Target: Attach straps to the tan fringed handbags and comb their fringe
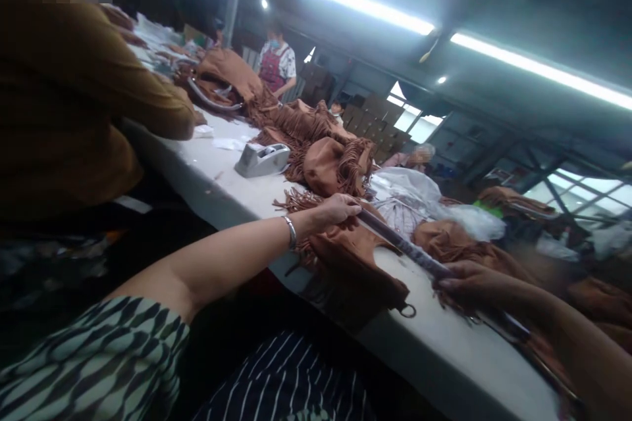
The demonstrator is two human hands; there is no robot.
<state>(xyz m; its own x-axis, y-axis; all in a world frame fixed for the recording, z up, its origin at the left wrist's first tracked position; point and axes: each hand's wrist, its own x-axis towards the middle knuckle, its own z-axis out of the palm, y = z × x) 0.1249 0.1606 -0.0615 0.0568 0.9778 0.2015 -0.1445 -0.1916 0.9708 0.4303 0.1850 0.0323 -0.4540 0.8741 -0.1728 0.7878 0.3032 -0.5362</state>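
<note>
My left hand (340, 212), with a silver bracelet at the wrist, is closed round one end of a long bag strap (402, 243) that looks wrapped in clear plastic. Further along, my right hand (469, 284) grips the same strap, which stretches between both hands above the table. Below it lies a brown fringed bag (353, 256), its corner with a metal ring (407, 310) reaching the table's near edge. Part of the strap beyond my right hand is hidden or blurred.
A grey tape dispenser (263, 161) stands on the white table (232, 194). Brown fringed bags (326, 164) are heaped behind it, with clear plastic bags (409, 187) beside them. At the left sits a person in a mustard sleeve (148, 95); another person (277, 62) stands across the table.
</note>
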